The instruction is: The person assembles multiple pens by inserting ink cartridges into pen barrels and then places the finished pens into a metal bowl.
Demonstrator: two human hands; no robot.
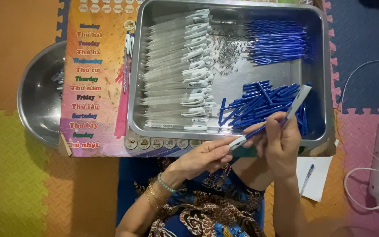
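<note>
The left hand (207, 157) pinched the low end of a pen (269, 121). The right hand (281, 142) pinched the same pen a bit higher up, fingers curled around it. The pen slanted up and to the right, away from both hands, with its clear end over the tray (325, 109). Both wrists were bent in close together above the lap. Just behind the pen lay a heap of blue refills (259, 105). Farther off lay a row of clear barrels (176, 70).
</note>
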